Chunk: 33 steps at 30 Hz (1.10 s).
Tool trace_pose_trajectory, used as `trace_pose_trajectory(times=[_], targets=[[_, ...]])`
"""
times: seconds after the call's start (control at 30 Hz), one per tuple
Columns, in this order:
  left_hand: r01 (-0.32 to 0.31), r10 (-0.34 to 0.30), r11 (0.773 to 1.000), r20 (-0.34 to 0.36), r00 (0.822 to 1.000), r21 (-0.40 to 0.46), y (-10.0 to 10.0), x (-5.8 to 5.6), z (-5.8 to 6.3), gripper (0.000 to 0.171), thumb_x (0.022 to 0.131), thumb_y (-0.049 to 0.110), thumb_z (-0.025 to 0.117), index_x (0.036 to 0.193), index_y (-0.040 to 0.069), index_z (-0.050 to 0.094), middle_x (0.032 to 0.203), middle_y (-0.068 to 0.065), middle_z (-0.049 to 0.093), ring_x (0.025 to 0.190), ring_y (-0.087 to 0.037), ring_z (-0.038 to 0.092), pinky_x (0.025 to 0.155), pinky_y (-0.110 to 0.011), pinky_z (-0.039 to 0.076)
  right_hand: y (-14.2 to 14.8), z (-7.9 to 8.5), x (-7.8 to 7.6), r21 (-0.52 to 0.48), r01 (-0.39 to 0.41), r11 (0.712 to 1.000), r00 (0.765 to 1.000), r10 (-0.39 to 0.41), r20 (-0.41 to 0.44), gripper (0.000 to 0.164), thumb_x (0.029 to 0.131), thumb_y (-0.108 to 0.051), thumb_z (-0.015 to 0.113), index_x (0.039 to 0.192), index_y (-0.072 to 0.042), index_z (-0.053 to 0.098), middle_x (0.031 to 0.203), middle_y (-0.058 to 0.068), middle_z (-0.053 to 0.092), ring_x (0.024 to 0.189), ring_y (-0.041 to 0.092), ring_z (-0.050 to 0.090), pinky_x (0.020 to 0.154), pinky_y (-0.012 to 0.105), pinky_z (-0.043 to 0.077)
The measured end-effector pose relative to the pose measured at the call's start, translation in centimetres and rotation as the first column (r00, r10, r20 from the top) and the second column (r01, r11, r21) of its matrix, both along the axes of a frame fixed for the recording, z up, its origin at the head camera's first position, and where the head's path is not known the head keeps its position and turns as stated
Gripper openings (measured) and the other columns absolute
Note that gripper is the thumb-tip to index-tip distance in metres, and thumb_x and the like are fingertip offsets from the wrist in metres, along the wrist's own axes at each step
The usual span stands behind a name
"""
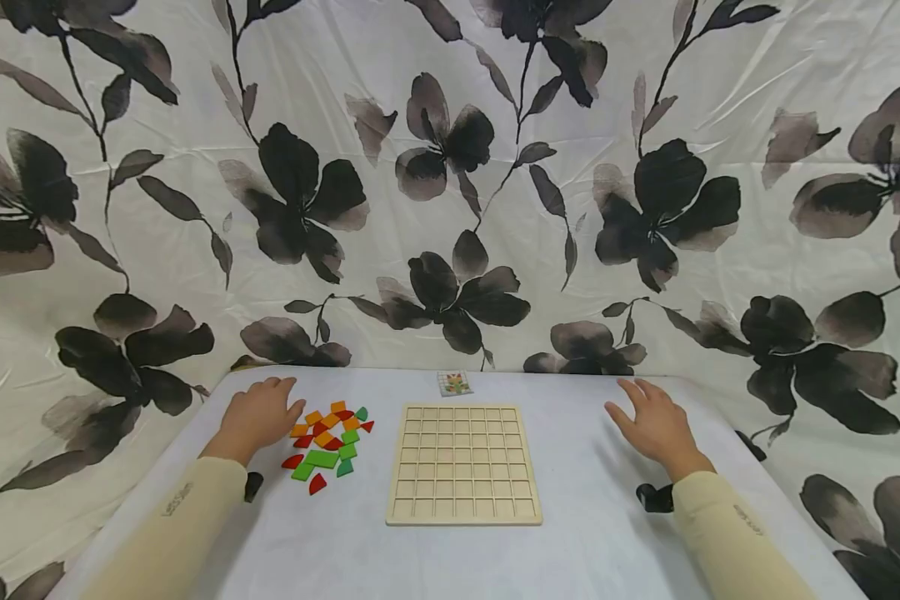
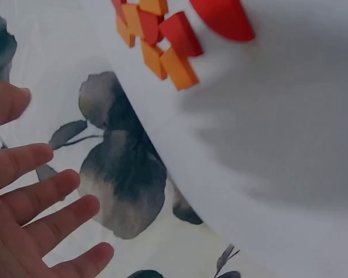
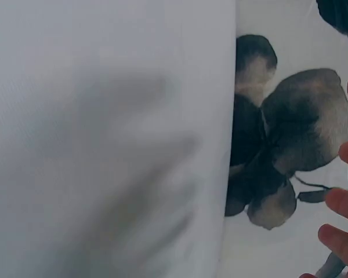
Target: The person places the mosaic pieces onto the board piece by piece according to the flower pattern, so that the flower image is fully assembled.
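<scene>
My left hand (image 1: 258, 414) hovers over the left side of the table, fingers spread and holding nothing. Just right of it lies a loose group of flat coloured pieces: orange squares (image 1: 330, 421), red pieces (image 1: 317, 483) with curved edges, and green pieces (image 1: 321, 458). In the left wrist view, orange blocks (image 2: 180, 68) and a red piece (image 2: 226, 17) show near the table edge. A wooden grid board (image 1: 465, 465) lies flat in the middle. On the right side my right hand (image 1: 656, 425) is held above the table with its fingers extended, touching nothing.
A small card (image 1: 455, 383) with a flower pattern on a grid lies behind the board at the table's far edge. The table (image 1: 585, 533) has a white cover. Behind it hangs a curtain (image 1: 540, 250) printed with dark flowers.
</scene>
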<state>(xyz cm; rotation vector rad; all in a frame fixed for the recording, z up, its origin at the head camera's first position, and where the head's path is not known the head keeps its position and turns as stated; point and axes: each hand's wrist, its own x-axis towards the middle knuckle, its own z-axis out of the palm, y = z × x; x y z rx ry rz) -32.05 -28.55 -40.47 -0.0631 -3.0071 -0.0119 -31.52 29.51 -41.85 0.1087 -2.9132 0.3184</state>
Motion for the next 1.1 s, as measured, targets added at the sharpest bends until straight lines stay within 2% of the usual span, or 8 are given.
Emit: trace_pose_trajectory(times=[0.13,0.3,0.47,0.6,0.8,1.1], targets=[[0.014,-0.015,0.999,0.025,1.0,0.029,0.3,0.3,-0.4,0.053,0.092,0.029,0.062,0.131,-0.005,0.052,0.128,-0.03,0.054,0.114,-0.048,0.053,0.095,-0.062,0.043,-0.8,-0.7,0.1,-0.028,-0.025,0.999,1.0,0.024,-0.012,0.062,0.098,-0.047,0.047,0.145,-0.007,0.04,0.148,0.028,0.034,0.133,0.052,0.034,0.097,0.071,0.033],[0.009,-0.017,0.997,0.098,0.995,0.076,0.4,0.4,-1.1,0.043,0.09,0.024,0.065,0.124,-0.003,0.058,0.118,-0.026,0.061,0.106,-0.043,0.058,0.093,-0.061,0.045,-2.0,-1.4,0.3,-0.066,-0.048,0.997,0.999,0.048,0.0,0.062,0.096,-0.047,0.05,0.144,-0.009,0.042,0.148,0.027,0.036,0.134,0.05,0.035,0.098,0.071,0.032],[-0.006,-0.019,0.991,0.181,0.983,0.134,0.3,0.3,-2.1,0.037,0.091,0.02,0.064,0.12,-0.002,0.06,0.112,-0.023,0.064,0.097,-0.036,0.06,0.091,-0.056,0.048,-3.4,-2.2,0.7,-0.096,-0.072,0.993,0.997,0.074,0.008,0.061,0.095,-0.045,0.053,0.143,-0.009,0.044,0.147,0.026,0.039,0.133,0.05,0.037,0.099,0.069,0.033],[-0.027,-0.012,0.985,0.227,0.974,0.17,0.4,0.4,-2.8,0.035,0.091,0.016,0.064,0.12,-0.002,0.061,0.112,-0.021,0.064,0.097,-0.034,0.06,0.091,-0.053,0.049,-4.5,-2.6,1.1,-0.123,-0.102,0.987,0.995,0.104,0.004,0.059,0.095,-0.043,0.055,0.142,-0.008,0.046,0.145,0.025,0.042,0.132,0.048,0.04,0.1,0.067,0.034],[-0.058,0.002,0.976,0.258,0.966,0.211,0.7,0.4,-3.5,0.032,0.09,0.014,0.064,0.117,-0.003,0.062,0.111,-0.019,0.064,0.097,-0.032,0.058,0.093,-0.052,0.049,-5.9,-3.2,1.5,-0.172,-0.125,0.977,0.99,0.133,0.039,0.056,0.093,-0.038,0.059,0.14,-0.009,0.048,0.144,0.022,0.045,0.133,0.044,0.042,0.102,0.064,0.034],[-0.069,0.009,0.976,0.274,0.962,0.207,0.9,0.5,-4.0,0.031,0.09,0.015,0.065,0.115,-0.003,0.064,0.106,-0.017,0.065,0.091,-0.028,0.058,0.092,-0.05,0.05,-7.9,-4.5,2.1,-0.211,-0.166,0.963,0.979,0.187,0.084,0.052,0.093,-0.033,0.061,0.139,-0.012,0.05,0.143,0.016,0.049,0.133,0.039,0.044,0.105,0.058,0.036]])
